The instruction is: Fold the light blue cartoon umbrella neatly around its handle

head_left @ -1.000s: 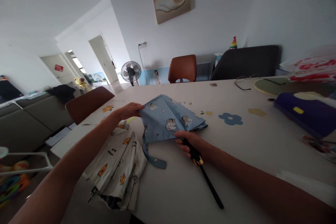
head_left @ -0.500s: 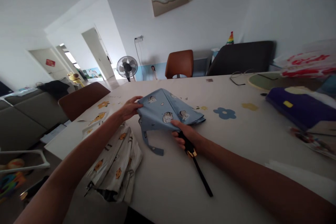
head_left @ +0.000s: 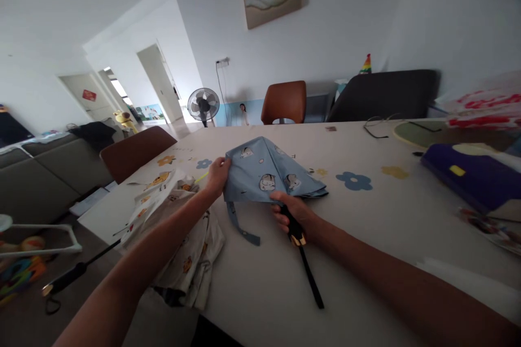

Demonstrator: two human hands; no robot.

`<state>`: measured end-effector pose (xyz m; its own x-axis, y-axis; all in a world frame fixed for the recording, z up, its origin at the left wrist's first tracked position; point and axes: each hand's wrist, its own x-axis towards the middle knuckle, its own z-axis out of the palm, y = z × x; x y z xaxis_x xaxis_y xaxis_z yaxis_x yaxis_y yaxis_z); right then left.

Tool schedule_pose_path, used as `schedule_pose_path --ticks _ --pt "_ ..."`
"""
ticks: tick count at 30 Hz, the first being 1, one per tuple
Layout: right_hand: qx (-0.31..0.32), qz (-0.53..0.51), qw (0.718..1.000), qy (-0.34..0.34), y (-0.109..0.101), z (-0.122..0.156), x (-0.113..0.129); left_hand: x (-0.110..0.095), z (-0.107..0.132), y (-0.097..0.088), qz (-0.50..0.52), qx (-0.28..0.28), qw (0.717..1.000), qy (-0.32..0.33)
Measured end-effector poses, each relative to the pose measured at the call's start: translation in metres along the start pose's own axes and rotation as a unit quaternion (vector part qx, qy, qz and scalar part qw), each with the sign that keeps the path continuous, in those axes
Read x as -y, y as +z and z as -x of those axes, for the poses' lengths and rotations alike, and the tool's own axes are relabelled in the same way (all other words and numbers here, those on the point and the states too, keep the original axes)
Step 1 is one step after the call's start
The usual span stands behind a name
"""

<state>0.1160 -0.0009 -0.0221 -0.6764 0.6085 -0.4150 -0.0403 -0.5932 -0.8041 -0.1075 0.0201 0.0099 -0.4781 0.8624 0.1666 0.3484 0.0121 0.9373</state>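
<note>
A blue folding umbrella (head_left: 254, 171) with printed cartoon animals lies half folded over the table, its panels gathered to a point at the right. My right hand (head_left: 295, 214) is closed round its black handle, from which a dark wrist strap hangs toward me. At the canopy's left edge, my left hand (head_left: 218, 174) pinches the blue cloth. A blue tie strap dangles below the canopy. Beneath my left forearm lies a second umbrella (head_left: 195, 260), cream with orange animals, loosely crumpled; its black handle sticks out past the table's left edge.
The white table (head_left: 366, 244) has printed flowers. A purple box (head_left: 468, 176), eyeglasses (head_left: 380, 127) and a red-and-white plastic bag (head_left: 484, 103) are at the right. Chairs (head_left: 284, 102) stand behind and to the left. A fan (head_left: 203, 104) stands beyond.
My left hand has slid slightly along the canopy's left edge, and the cloth there is flatter. My right hand keeps its hold on the handle. The camera view has shifted a little left.
</note>
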Motion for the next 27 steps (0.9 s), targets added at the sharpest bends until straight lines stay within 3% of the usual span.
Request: schedule_pose_path --ticks 2,6,10,13,15,16,18,20,23,27 --pt "-0.003 0.002 1.000 -0.007 0.000 0.001 0.000 0.007 -0.001 0.006 -0.053 -0.014 0.998 0.027" --pt "-0.028 0.036 0.999 -0.027 0.005 0.006 0.003 0.020 -0.007 0.022 -0.121 -0.011 0.992 0.017" --pt "-0.082 0.089 0.991 -0.053 0.010 0.008 0.005 0.008 -0.002 0.029 -0.119 -0.059 0.991 0.016" --pt "-0.126 0.115 0.984 -0.052 0.016 0.010 0.005 -0.015 0.027 0.037 -0.103 -0.119 0.973 0.169" --pt "-0.143 0.125 0.980 -0.055 0.022 0.013 0.005 -0.030 0.055 0.050 -0.089 -0.065 0.958 0.263" --pt "-0.151 0.131 0.978 -0.062 0.024 0.014 0.005 -0.035 0.067 0.058 -0.087 -0.033 0.956 0.279" --pt "-0.168 0.144 0.972 -0.077 0.030 0.017 0.005 -0.042 0.083 0.074 -0.085 0.006 0.961 0.262" --pt "-0.174 0.148 0.970 -0.081 0.033 0.020 0.006 -0.045 0.083 0.085 -0.084 0.023 0.970 0.228" --pt "-0.144 0.134 0.978 -0.069 0.034 0.021 0.006 -0.047 0.060 0.089 -0.087 0.024 0.980 0.178" --pt "-0.116 0.119 0.985 -0.043 0.034 0.021 0.006 -0.056 0.022 0.079 -0.070 0.015 0.991 0.113"
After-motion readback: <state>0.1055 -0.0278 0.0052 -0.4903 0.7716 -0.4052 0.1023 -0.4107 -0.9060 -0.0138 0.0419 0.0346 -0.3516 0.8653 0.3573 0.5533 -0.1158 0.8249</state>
